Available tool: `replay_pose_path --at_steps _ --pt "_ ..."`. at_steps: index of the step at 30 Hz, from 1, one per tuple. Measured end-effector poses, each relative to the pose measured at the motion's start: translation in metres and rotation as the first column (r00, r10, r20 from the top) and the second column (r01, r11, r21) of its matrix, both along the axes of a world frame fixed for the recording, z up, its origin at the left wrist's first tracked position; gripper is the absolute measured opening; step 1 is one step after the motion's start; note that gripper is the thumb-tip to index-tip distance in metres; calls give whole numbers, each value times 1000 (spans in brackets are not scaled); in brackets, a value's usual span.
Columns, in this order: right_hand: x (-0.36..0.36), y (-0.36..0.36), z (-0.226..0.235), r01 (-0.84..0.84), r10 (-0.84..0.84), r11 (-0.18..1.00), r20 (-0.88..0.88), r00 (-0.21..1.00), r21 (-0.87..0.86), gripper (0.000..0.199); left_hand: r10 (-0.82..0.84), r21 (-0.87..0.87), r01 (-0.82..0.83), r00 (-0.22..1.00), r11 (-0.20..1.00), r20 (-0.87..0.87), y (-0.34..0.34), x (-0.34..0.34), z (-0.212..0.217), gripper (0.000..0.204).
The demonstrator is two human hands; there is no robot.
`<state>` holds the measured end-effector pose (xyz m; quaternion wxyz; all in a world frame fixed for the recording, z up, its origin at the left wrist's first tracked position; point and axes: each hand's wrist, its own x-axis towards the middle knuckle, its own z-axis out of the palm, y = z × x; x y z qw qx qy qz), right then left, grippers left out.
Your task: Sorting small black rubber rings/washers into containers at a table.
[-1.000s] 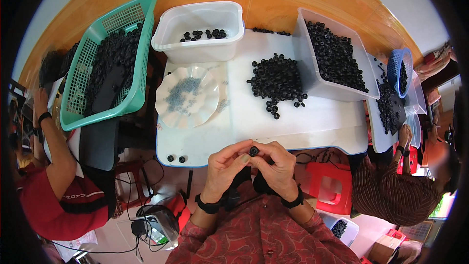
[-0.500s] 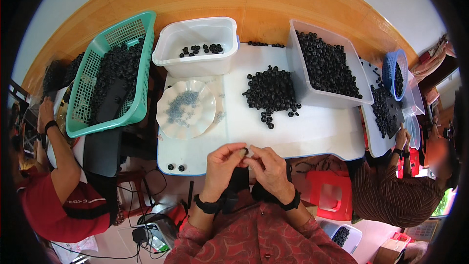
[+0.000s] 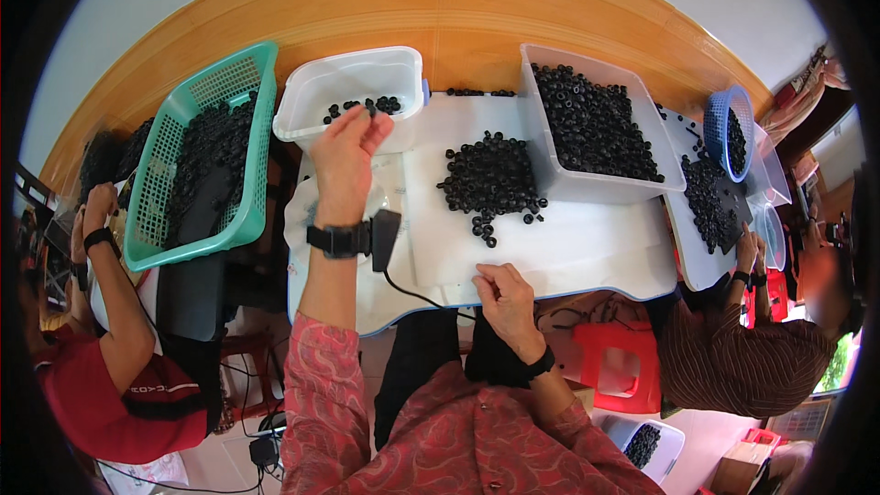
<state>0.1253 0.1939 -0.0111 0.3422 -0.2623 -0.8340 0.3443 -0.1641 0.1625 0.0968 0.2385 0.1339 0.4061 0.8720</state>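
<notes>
My left hand (image 3: 346, 154) reaches forward over the near rim of a white plastic tub (image 3: 302, 115). Its fingers are spread right by the few small black rings (image 3: 362, 105) lying in the tub. No ring shows between the fingers. A black wrist strap with a small box and cable (image 3: 378, 238) sits on that wrist. My right hand (image 3: 502, 293) rests at the front edge of the white table (image 3: 596, 247) with its fingers curled in. A loose pile of black rings (image 3: 490, 179) lies on the table ahead of it.
A large clear bin (image 3: 596, 119) full of black rings stands at the back right, a green basket (image 3: 197, 156) of them at the left, and a small blue basket (image 3: 729, 128) far right. One person (image 3: 119, 357) works at the left, another (image 3: 733, 348) at the right. A red stool (image 3: 623, 367) stands below the table.
My hands were together at the table's front edge. My left hand has since stretched out to the white tub, while my right hand stayed near the edge.
</notes>
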Motion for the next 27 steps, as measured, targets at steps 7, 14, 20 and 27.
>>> replay_pose_path --at_steps 7,14,20,27 --pt "-2 3 2 18 -20 993 -18 1000 -120 44 84 9 -84 996 996 15 11 -15 3 21" --pt "-6 16 13 33 -21 982 66 998 -186 52 -324 -419 204 916 885 -237 -19 77 -32 18" --pt "-12 21 18 27 17 896 95 995 -443 42 -433 -669 3 765 743 -477 -30 141 -87 13" --pt "-14 20 24 75 -16 886 130 991 -457 33 -396 -635 -284 583 719 -709 -21 152 -95 18"
